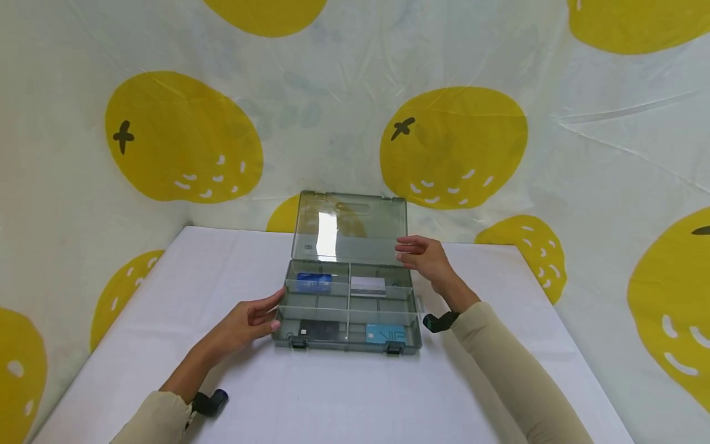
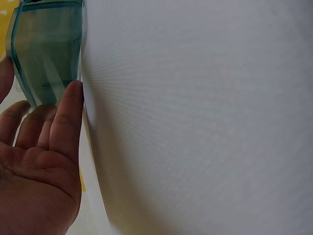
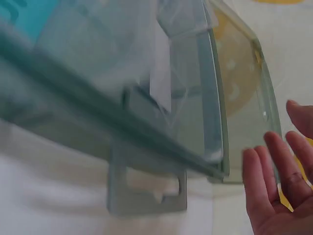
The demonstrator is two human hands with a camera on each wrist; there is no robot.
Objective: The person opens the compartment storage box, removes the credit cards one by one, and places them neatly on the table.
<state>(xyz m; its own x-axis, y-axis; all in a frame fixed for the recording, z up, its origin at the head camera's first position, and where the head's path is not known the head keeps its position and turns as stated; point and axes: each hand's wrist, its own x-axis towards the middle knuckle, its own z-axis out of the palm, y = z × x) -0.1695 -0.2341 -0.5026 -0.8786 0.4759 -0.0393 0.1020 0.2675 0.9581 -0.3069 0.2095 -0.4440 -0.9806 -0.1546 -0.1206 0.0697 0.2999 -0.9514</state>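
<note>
A translucent grey-green compartment box (image 1: 381, 304) lies on the table with its lid (image 1: 366, 237) raised at the back. Inside, a blue card (image 1: 314, 282) and a white card (image 1: 368, 285) sit in the rear compartments, a black card (image 1: 319, 330) and a light-blue card (image 1: 385, 333) in the front ones. My left hand (image 1: 249, 322) touches the box's left side with extended fingers, its thumb near the front corner. At the lid's right edge is my right hand (image 1: 429, 262), fingers extended; whether they touch the lid, I cannot tell.
A white cloth covers the table (image 1: 333, 401). Behind it hangs a pale curtain (image 1: 333, 123) printed with yellow fruit. Two dark latches (image 1: 299, 343) sit on the box's front edge, and a hanging tab (image 3: 146, 191) sticks out from its right side.
</note>
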